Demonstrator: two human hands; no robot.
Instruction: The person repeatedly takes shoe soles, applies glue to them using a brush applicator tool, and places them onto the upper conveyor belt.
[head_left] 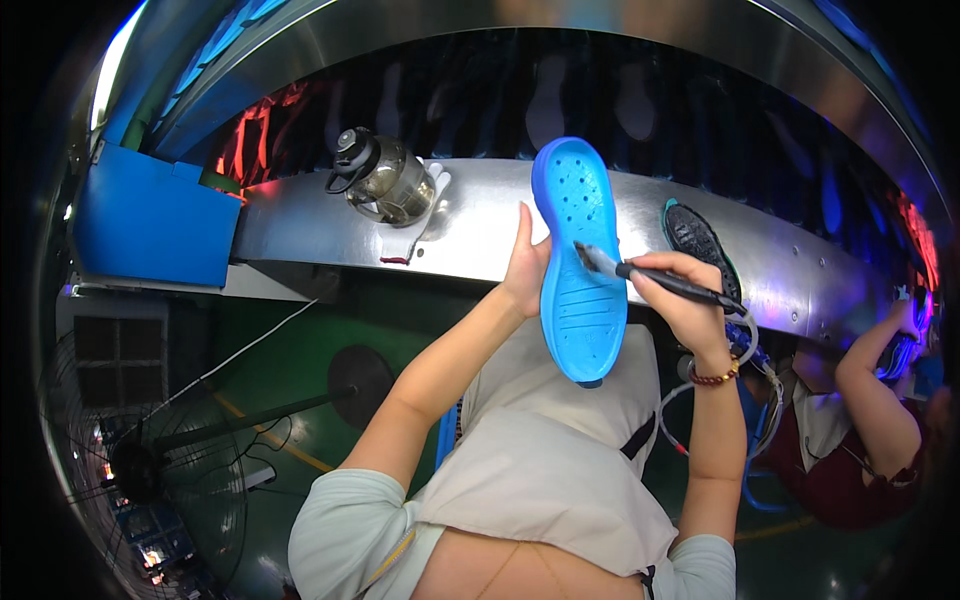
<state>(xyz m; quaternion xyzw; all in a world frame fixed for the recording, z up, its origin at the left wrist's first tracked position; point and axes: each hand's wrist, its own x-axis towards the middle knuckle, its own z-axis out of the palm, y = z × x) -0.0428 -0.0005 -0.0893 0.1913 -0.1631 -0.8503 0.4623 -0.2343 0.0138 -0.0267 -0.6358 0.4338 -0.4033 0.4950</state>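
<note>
A bright blue shoe sole with a recessed inner face, small holes at its far end and ridges near the middle is held up before me. My left hand grips it by its left edge, thumb pointing up. In my right hand is a black-handled brush, with a thin clear hose trailing from its back end. The bristles touch the sole's inner surface around its middle. Beyond my right hand, a dark sole with a teal rim lies on the metal ledge.
A large drink bottle stands on the metal ledge, beside a white glove. Past the ledge runs a dark belt carrying soles. A blue box is at left, a floor fan below it. Another person's arm shows at right.
</note>
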